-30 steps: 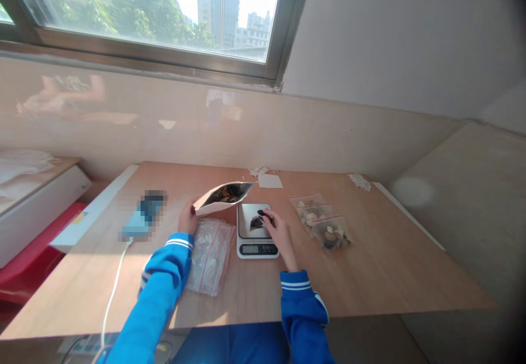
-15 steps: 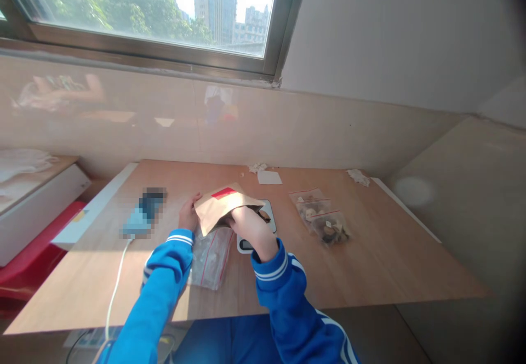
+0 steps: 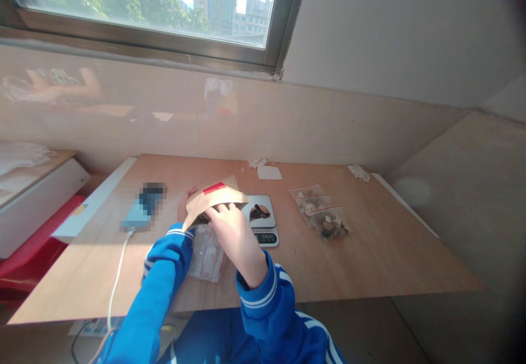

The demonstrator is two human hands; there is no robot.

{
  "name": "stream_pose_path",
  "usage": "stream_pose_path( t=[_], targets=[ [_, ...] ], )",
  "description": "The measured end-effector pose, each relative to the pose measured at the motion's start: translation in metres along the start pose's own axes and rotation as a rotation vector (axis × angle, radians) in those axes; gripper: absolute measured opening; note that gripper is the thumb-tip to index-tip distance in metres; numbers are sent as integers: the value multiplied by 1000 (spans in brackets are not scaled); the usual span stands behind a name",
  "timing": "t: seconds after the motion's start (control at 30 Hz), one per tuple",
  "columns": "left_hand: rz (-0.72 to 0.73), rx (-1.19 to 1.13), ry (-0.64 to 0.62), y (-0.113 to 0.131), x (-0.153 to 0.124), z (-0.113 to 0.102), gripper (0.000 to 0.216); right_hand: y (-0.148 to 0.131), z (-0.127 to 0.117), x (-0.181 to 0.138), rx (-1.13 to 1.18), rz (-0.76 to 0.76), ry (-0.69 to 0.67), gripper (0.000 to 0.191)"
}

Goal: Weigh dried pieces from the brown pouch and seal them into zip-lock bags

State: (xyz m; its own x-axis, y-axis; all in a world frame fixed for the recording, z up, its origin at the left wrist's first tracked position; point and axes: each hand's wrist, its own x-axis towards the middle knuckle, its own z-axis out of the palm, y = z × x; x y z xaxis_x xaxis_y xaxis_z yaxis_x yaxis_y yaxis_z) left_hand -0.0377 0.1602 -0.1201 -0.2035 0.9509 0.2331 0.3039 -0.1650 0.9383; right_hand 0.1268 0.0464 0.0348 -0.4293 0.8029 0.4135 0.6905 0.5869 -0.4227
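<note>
My left hand (image 3: 184, 204) is closed on the far left side of a brown paper bag (image 3: 205, 200) with a red label, tilted with its mouth toward me. My right hand (image 3: 230, 227) reaches into the bag's mouth; its fingertips are hidden inside, so what they hold is not visible. Just right of the bag stands a white digital kitchen scale (image 3: 270, 224). On its plate lies a small dark and tan dried piece (image 3: 259, 212). Under my forearms and the bag are clear zip bags (image 3: 207, 257) with red seal lines.
Two filled zip bags (image 3: 329, 222) lie right of the scale, holding pale and dark pieces. A blurred phone-like object (image 3: 143, 210) with a white cable (image 3: 117, 276) is on the left. A white card (image 3: 269, 172) and crumpled tissues (image 3: 358, 173) lie along the back of the table.
My right hand has drawn back somewhat from inside the bag and moved left with it. The bag has shifted left, so the scale and the piece on it now show fully.
</note>
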Motion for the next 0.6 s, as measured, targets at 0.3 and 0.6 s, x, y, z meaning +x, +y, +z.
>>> stream_pose_path(
  t=[0.3,0.6],
  targets=[
    [-35,119,35,-18,17,2,25,-9,-110,-34,248,135,1018,22],
    [-14,123,44,-19,18,5,29,130,-48,-36,595,608,812,40]
  ],
)
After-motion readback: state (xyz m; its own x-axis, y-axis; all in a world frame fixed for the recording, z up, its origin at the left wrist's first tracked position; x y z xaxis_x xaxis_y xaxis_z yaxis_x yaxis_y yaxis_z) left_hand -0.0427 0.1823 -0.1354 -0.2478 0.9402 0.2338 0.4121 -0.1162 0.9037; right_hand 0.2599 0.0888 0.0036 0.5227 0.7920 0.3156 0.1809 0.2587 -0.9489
